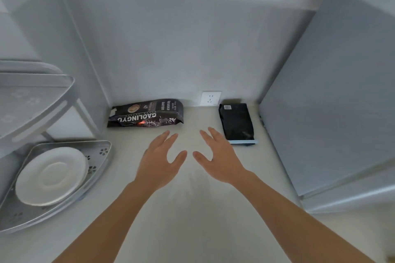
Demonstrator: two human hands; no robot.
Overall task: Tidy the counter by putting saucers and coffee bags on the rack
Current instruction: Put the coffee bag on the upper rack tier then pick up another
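Observation:
A dark coffee bag with white lettering (147,113) lies flat on the counter against the back wall. A second, plain black coffee bag (237,123) with a light blue strip lies to the right of it. My left hand (161,160) hovers open just in front of the lettered bag. My right hand (218,159) is open beside it, close to the black bag's left edge. Neither hand touches a bag. White saucers (52,175) sit stacked on the lowest shelf of the grey tiered rack (100,166) at the left.
The rack's upper shelf (36,96) overhangs the left side. A white wall socket (210,98) sits on the back wall between the bags. A large grey appliance (329,100) bounds the counter on the right. The pale counter (192,209) runs toward me.

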